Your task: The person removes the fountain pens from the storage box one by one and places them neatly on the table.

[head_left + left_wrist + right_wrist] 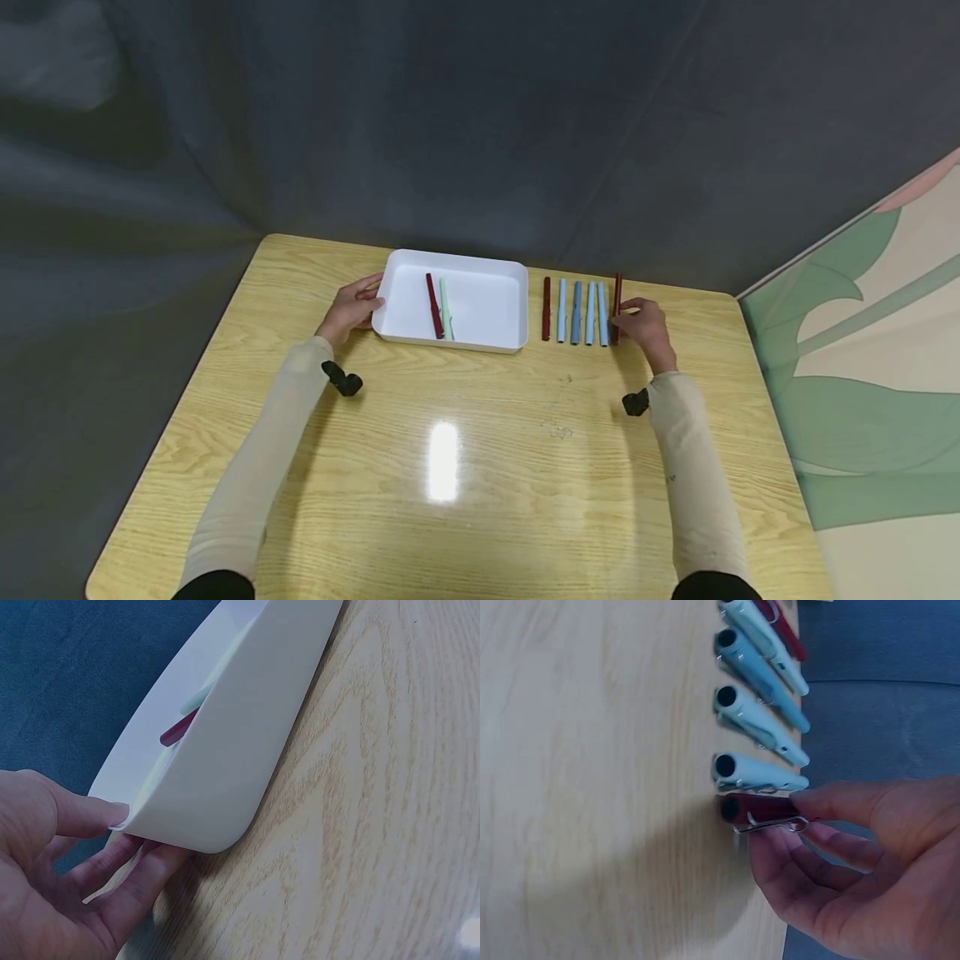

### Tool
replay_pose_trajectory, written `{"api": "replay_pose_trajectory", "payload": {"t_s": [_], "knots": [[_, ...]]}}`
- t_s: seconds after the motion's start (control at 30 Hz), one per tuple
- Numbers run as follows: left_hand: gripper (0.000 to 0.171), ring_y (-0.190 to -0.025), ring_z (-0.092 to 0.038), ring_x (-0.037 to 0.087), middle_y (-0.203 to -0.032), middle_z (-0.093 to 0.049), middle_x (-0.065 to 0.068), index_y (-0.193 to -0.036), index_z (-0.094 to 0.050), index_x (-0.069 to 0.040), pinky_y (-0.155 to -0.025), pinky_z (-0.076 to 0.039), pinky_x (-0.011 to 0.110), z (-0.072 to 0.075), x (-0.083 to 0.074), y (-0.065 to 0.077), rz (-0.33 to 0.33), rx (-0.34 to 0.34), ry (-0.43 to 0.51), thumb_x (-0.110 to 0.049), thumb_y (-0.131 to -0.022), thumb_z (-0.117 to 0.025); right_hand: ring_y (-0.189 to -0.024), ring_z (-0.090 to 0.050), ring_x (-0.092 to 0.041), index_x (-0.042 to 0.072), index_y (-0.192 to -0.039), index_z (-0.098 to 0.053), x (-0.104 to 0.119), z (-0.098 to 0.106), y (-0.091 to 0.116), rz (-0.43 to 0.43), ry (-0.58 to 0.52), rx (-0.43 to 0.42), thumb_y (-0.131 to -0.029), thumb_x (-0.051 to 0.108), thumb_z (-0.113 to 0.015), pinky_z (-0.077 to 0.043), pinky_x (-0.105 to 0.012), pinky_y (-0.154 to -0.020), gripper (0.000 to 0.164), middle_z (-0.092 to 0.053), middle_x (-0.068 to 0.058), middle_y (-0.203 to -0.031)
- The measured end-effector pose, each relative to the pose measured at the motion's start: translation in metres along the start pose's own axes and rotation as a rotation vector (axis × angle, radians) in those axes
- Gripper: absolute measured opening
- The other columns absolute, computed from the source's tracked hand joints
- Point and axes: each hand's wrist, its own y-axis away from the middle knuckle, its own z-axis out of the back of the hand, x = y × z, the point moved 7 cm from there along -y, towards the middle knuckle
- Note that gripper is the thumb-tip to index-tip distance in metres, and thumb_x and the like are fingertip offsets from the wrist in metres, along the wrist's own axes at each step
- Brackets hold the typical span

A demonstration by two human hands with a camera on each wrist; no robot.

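Note:
My left hand (pixel 349 310) grips the left end of a white tray (pixel 487 302); in the left wrist view the thumb lies on the rim and the fingers reach underneath. Inside the tray lie a dark red pen (pixel 434 307) and a pale green pen (pixel 446 310), side by side. To the right, my right hand (pixel 647 327) pinches a dark red pen (pixel 761 808) with a metal clip between thumb and fingers. This pen is at the right end of a row, beside a light blue pen (pixel 757 772). Whether it touches the table cannot be told.
Several more capped pens stand apart in the row: another dark red pen (pixel 546 308) nearest the tray, then light blue ones and a darker blue pen (pixel 576 312). The wooden table (pixel 525 483) ends just behind them at a dark cloth (pixel 465 125).

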Motion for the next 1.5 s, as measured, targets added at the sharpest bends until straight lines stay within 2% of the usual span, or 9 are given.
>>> {"api": "replay_pose_trajectory", "payload": {"t_s": [0.27, 0.47, 0.63, 0.77, 0.9, 1.07, 1.23, 1.4, 1.5], "knots": [[0.061, -0.136, -0.056, 0.038, -0.159, -0.048, 0.020, -0.164, -0.039, -0.020, -0.076, -0.058, 0.028, 0.000, 0.001, 0.000, 0.003, -0.001, 0.008, -0.007, -0.107, -0.057, -0.089, -0.074, -0.043, -0.018, -0.120, -0.068, -0.001, -0.002, 0.006, 0.007, 0.141, -0.074, -0.100, 0.004, -0.066, -0.061, -0.050, -0.080, 0.030, -0.070, -0.037, -0.115], [0.061, -0.137, -0.055, 0.039, -0.159, -0.047, 0.021, -0.164, -0.037, -0.019, -0.084, -0.059, 0.034, 0.000, 0.000, 0.002, 0.002, -0.002, -0.008, -0.008, -0.107, -0.056, -0.095, -0.071, -0.047, -0.014, -0.112, -0.074, 0.003, -0.001, 0.005, 0.024, 0.296, -0.123, -0.103, 0.008, -0.063, -0.058, -0.056, -0.082, 0.026, -0.074, -0.032, -0.109], [0.061, -0.136, -0.056, 0.038, -0.159, -0.048, 0.020, -0.164, -0.038, -0.020, -0.084, -0.059, 0.035, -0.004, 0.000, 0.000, 0.008, 0.001, -0.005, -0.008, -0.108, -0.056, -0.091, -0.072, -0.046, -0.012, -0.111, -0.076, -0.001, 0.002, 0.007, 0.011, 0.340, -0.141, -0.104, 0.010, -0.058, -0.058, -0.055, -0.078, 0.029, -0.075, -0.030, -0.107], [0.060, -0.136, -0.056, 0.038, -0.158, -0.049, 0.020, -0.164, -0.039, -0.019, -0.079, -0.059, 0.031, -0.004, -0.002, 0.000, -0.004, 0.008, -0.004, -0.008, -0.107, -0.056, -0.073, -0.069, -0.037, -0.012, -0.109, -0.076, -0.005, 0.002, 0.007, -0.007, 0.324, -0.147, -0.106, 0.012, -0.057, -0.054, -0.044, -0.062, 0.031, -0.075, -0.030, -0.101], [0.061, -0.136, -0.055, 0.039, -0.159, -0.047, 0.021, -0.164, -0.039, -0.020, -0.073, -0.058, 0.026, -0.001, -0.001, 0.001, -0.011, -0.004, -0.008, -0.008, -0.107, -0.056, -0.068, -0.066, -0.028, -0.012, -0.113, -0.074, -0.007, -0.003, 0.004, -0.012, 0.275, -0.130, -0.107, 0.016, -0.057, -0.049, -0.037, -0.057, 0.034, -0.074, -0.031, -0.104], [0.061, -0.135, -0.056, 0.040, -0.159, -0.048, 0.021, -0.163, -0.040, -0.020, -0.070, -0.057, 0.023, -0.001, 0.000, 0.003, -0.008, -0.021, -0.004, -0.007, -0.106, -0.057, -0.079, -0.068, -0.035, -0.012, -0.122, -0.070, -0.004, -0.010, 0.001, -0.006, 0.242, -0.106, -0.108, 0.022, -0.055, -0.053, -0.045, -0.066, 0.039, -0.071, -0.033, -0.115], [0.060, -0.133, -0.058, 0.039, -0.157, -0.050, 0.020, -0.162, -0.042, -0.020, -0.073, -0.058, 0.025, -0.010, -0.003, 0.002, -0.006, -0.015, -0.011, -0.007, -0.106, -0.058, -0.099, -0.067, -0.045, -0.011, -0.129, -0.065, -0.003, -0.009, 0.003, 0.007, 0.226, -0.168, -0.109, 0.020, -0.050, -0.054, -0.057, -0.083, 0.039, -0.066, -0.033, -0.122], [0.060, -0.132, -0.059, 0.039, -0.157, -0.051, 0.019, -0.162, -0.042, -0.020, -0.070, -0.057, 0.024, -0.012, -0.003, 0.001, 0.002, -0.023, -0.012, -0.007, -0.106, -0.058, -0.115, -0.057, -0.052, -0.012, -0.133, -0.062, 0.016, -0.008, 0.005, 0.131, 0.160, -0.293, -0.107, 0.012, -0.054, -0.048, -0.065, -0.096, 0.037, -0.058, -0.036, -0.129], [0.061, -0.133, -0.058, 0.039, -0.158, -0.050, 0.019, -0.162, -0.042, -0.020, -0.069, -0.057, 0.024, -0.010, -0.001, 0.001, 0.006, -0.025, 0.000, -0.006, -0.105, -0.058, -0.113, -0.057, -0.055, -0.012, -0.132, -0.064, 0.036, -0.013, 0.006, 0.247, 0.158, -0.351, -0.105, 0.009, -0.058, -0.048, -0.067, -0.095, 0.034, -0.059, -0.038, -0.129]]}}
